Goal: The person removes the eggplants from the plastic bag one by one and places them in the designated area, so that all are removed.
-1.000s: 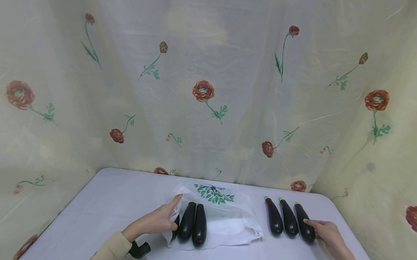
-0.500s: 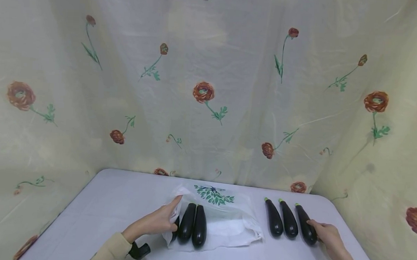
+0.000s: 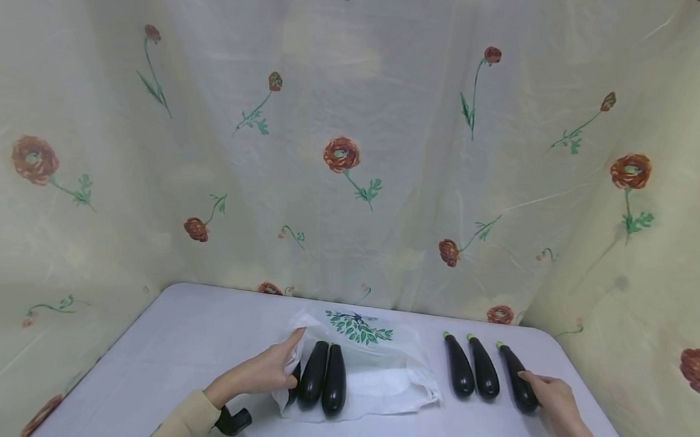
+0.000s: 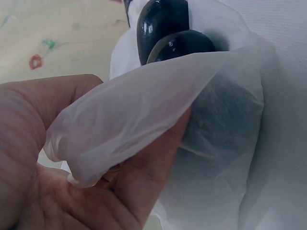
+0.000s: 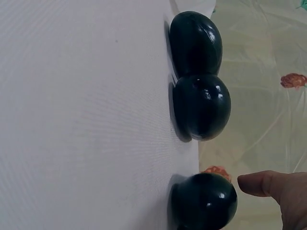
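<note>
Fingers of the right hand grip the outermost eggplant, well to the right of the white bag, thumb over its upper side; the lower fingers are hidden. What has just changed is small: this eggplant has slid a little farther from the bag, its near end swinging outward, so it probably comes free of its neighbours more easily now, though it is no closer to the bag. Fingers of the left hand pinch the bag's left edge and hold that flap up; the left wrist view shows the translucent film between thumb and fingers. Just inside that flap lie the middle eggplant, the inner eggplant beside it, and a third, the half-hidden eggplant behind the hand. Nearer the bag's right side, the first loose eggplant and the second loose eggplant rest close together. Against one second earlier, the gap beside the gripped one is wider and the right hand has drifted outward with it, while the bag, its contents and the left hand look unmoved.
</note>
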`<act>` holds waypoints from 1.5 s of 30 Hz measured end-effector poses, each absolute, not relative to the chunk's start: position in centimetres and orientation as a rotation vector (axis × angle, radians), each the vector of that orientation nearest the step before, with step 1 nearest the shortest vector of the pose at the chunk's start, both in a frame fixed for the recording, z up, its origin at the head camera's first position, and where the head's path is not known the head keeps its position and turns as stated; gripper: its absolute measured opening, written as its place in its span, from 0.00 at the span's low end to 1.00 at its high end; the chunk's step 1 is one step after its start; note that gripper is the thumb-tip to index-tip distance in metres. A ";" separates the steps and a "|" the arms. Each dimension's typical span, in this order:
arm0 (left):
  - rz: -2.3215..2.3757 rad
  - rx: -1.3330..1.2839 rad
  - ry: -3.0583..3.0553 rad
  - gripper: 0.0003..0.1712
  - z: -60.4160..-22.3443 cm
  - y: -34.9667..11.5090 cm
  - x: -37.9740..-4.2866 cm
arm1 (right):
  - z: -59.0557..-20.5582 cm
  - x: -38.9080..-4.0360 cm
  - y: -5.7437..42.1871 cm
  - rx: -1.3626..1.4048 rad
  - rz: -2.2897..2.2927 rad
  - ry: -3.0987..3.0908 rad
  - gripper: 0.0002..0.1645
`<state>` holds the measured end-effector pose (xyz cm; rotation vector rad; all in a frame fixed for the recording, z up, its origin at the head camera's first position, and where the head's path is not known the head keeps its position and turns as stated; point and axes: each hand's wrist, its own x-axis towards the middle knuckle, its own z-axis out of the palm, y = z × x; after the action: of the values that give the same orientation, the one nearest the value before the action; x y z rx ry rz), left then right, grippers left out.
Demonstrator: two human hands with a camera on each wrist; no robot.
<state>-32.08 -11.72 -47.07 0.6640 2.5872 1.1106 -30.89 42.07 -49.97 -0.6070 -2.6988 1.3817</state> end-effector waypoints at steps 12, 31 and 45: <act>1.119 0.657 2.583 0.56 -47.0 -11.7 -31.9 | -50.0 -30.7 42.6 -0.664 1.392 -2.689 0.50; 1.111 0.664 2.600 0.56 -46.7 -11.7 -31.8 | -47.4 -30.4 41.2 -0.551 1.334 -2.639 0.45; 1.123 0.626 2.594 0.56 -46.7 -11.5 -31.7 | -45.2 -29.9 37.5 -0.536 1.338 -2.638 0.43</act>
<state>-31.72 -11.53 -46.66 0.6259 2.5941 1.1231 -29.94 37.47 -45.17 -0.5356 -2.6385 1.3383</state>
